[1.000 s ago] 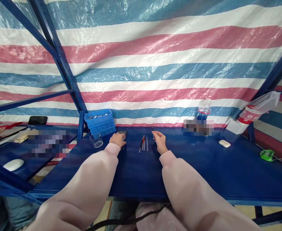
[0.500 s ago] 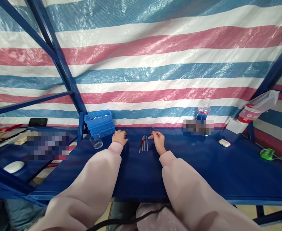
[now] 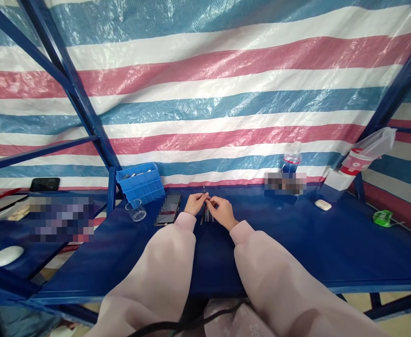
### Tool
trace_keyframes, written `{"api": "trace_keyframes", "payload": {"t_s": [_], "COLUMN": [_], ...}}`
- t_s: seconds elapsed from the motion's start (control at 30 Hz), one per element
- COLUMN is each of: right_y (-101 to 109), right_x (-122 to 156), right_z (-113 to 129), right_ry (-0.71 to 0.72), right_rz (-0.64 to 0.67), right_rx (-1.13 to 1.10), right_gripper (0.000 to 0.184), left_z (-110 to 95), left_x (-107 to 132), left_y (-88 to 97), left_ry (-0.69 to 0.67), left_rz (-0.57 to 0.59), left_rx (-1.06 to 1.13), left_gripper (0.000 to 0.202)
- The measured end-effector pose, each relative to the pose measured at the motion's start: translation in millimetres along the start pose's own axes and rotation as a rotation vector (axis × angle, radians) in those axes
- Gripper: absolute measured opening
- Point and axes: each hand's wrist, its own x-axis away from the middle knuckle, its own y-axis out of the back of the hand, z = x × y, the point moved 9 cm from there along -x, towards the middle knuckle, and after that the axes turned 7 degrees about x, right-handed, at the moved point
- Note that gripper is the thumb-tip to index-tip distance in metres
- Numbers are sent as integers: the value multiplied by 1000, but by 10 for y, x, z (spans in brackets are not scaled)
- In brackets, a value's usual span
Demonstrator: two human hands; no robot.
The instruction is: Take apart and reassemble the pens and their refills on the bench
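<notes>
My left hand and my right hand meet over the middle of the blue table, fingertips pinched together. Between them a thin pen-like piece sticks up, its lower part hidden by my fingers. Just below my fingers, several slim pen refills lie side by side, partly covered by my hands. Left of my left hand lies a phone with its screen lit.
A blue plastic basket and a clear cup stand at the left. Toward the right are a bottle, a white case, a red-and-white cup and a green packet. A blue frame post rises at left.
My left hand has moved right, off the phone, to join my right hand. My right hand has shifted left over the refills with the thin piece.
</notes>
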Motion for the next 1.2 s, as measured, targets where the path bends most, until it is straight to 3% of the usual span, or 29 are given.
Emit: {"api": "trace_keyframes", "payload": {"t_s": [0.13, 0.33, 0.5, 0.73, 1.2], "right_y": [32, -150, -182, -151, -132], "right_x": [-15, 11, 46, 66, 40], "right_z": [-135, -307, -314, -360, -480], "right_ry": [-124, -184, -196, -262, -298], "right_rz": [19, 219, 296, 357, 293], "right_rx": [190, 421, 535, 567, 489], "right_gripper": [26, 21, 18, 12, 10], "left_z": [13, 237, 275, 254, 288], "left_x": [41, 127, 211, 234, 184], "left_y": [266, 179, 58, 36, -38], "left_ry": [65, 272, 299, 292, 296], "left_rz": [-125, -3, 32, 36, 60], "left_rx": [-413, -795, -862, -840, -756], "left_gripper": [38, 28, 23, 21, 30]}}
